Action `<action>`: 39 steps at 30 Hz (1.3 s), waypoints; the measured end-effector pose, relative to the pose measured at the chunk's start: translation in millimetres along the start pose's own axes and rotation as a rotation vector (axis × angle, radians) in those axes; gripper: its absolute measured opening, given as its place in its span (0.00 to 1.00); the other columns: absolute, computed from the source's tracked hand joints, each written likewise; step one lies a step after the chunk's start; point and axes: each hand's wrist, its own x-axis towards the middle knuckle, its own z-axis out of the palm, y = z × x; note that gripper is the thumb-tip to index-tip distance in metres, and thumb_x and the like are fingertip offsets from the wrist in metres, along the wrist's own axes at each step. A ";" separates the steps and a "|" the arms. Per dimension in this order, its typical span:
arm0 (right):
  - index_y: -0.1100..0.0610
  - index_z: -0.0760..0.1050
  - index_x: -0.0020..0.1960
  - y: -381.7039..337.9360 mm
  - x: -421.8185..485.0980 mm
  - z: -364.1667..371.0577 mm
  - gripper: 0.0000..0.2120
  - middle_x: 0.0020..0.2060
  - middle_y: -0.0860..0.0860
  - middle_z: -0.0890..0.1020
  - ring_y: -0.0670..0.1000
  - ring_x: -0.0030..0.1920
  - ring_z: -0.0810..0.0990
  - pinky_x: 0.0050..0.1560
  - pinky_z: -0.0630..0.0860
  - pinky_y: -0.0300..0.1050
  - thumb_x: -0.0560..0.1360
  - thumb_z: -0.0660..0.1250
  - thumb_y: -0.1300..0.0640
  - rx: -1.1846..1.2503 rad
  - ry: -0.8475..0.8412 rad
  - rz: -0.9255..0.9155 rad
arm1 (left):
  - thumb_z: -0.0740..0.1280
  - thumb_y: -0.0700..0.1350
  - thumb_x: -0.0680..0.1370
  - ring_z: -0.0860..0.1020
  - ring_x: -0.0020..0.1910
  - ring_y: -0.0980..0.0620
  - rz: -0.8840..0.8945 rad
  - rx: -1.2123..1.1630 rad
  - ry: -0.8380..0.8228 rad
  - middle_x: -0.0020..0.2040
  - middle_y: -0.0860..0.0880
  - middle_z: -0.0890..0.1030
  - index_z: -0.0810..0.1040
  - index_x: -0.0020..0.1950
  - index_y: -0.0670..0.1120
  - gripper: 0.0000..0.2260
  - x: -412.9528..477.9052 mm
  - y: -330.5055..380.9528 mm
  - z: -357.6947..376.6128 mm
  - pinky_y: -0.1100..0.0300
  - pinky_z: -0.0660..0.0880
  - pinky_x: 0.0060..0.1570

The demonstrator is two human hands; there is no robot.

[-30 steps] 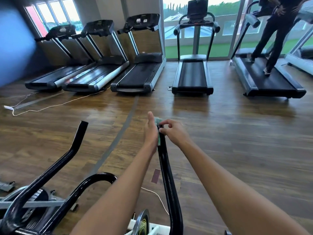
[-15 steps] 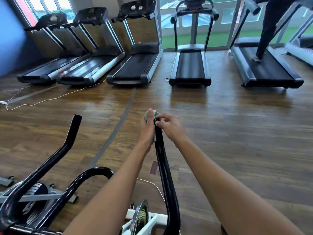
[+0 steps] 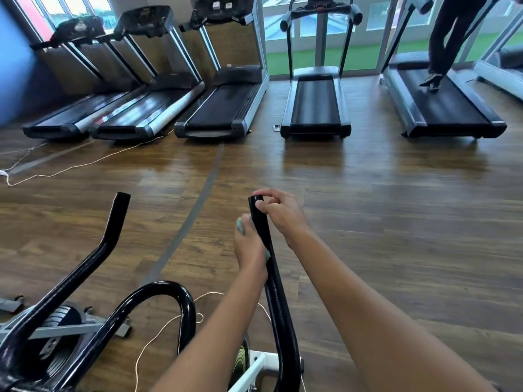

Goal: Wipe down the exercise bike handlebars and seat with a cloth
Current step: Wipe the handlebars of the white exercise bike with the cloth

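Now: left hand (image 3: 249, 247) clasps green cloth (image 3: 241, 224) round handlebar (image 3: 266, 250); right hand (image 3: 278, 212) pinches bar tip. Wrap full, firm pressure, slide nearwards w/ steady tip.

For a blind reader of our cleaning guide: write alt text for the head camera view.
A person's left hand presses a green cloth against the right handlebar of an exercise bike, while the right hand pinches the bar's tip. Beyond, treadmills line a wooden floor; someone walks on one.
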 end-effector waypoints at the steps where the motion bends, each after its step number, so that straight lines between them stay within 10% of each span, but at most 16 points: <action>1: 0.45 0.85 0.49 -0.2 0.2 -0.2 0.10 0.30 0.41 0.73 0.47 0.43 0.76 0.59 0.77 0.53 0.70 0.71 0.57 0.007 -0.002 -0.001 | 0.57 0.60 0.82 0.81 0.46 0.43 -0.040 -0.031 -0.040 0.47 0.44 0.81 0.77 0.56 0.49 0.18 -8.2 -4.3 -4.0 0.46 0.78 0.52; 7: 0.46 0.83 0.46 -4.4 -8.1 4.0 0.09 0.41 0.52 0.80 0.55 0.45 0.83 0.37 0.75 0.45 0.72 0.70 0.59 0.175 -0.027 0.063 | 0.58 0.67 0.77 0.84 0.44 0.42 -0.017 -0.077 -0.261 0.50 0.43 0.86 0.79 0.62 0.44 0.29 24.5 30.1 1.9 0.47 0.80 0.44; 11: 0.46 0.83 0.49 -0.2 -8.6 2.5 0.09 0.39 0.46 0.78 0.47 0.48 0.78 0.57 0.74 0.45 0.73 0.70 0.58 0.132 -0.008 0.040 | 0.54 0.62 0.82 0.78 0.31 0.48 -0.036 0.038 -0.212 0.39 0.42 0.80 0.75 0.60 0.40 0.26 -19.8 -18.1 -19.2 0.58 0.74 0.29; 17: 0.60 0.79 0.62 -11.7 -18.8 -9.1 0.12 0.48 0.55 0.79 0.45 0.36 0.75 0.21 0.66 0.28 0.80 0.64 0.65 0.234 -0.119 0.101 | 0.54 0.69 0.78 0.77 0.33 0.45 -0.333 0.107 -0.363 0.42 0.39 0.77 0.73 0.63 0.39 0.35 -32.5 -48.7 -44.8 0.52 0.76 0.37; 24: 0.58 0.78 0.62 -7.9 -28.0 -10.6 0.11 0.49 0.54 0.80 0.45 0.39 0.76 0.24 0.67 0.25 0.81 0.65 0.61 0.198 -0.114 0.021 | 0.55 0.65 0.79 0.74 0.31 0.45 -0.245 0.161 -0.289 0.41 0.40 0.73 0.71 0.57 0.41 0.26 -48.7 -47.7 -39.1 0.53 0.77 0.32; 34: 0.47 0.76 0.58 -8.3 -39.7 -0.7 0.07 0.47 0.51 0.79 0.50 0.41 0.75 0.42 0.69 0.46 0.82 0.62 0.54 0.148 -0.100 0.051 | 0.51 0.63 0.82 0.75 0.41 0.46 0.216 1.223 -0.748 0.37 0.49 0.75 0.68 0.39 0.49 0.22 -161.3 -23.7 -132.7 0.54 0.70 0.45; 39: 0.51 0.75 0.62 -9.0 -39.0 -2.8 0.09 0.46 0.52 0.78 0.47 0.37 0.76 0.33 0.73 0.37 0.83 0.61 0.57 0.108 -0.115 0.004 | 0.47 0.67 0.80 0.78 0.48 0.43 0.395 1.645 -0.892 0.44 0.46 0.80 0.73 0.62 0.46 0.30 -151.3 -1.9 -173.8 0.48 0.75 0.54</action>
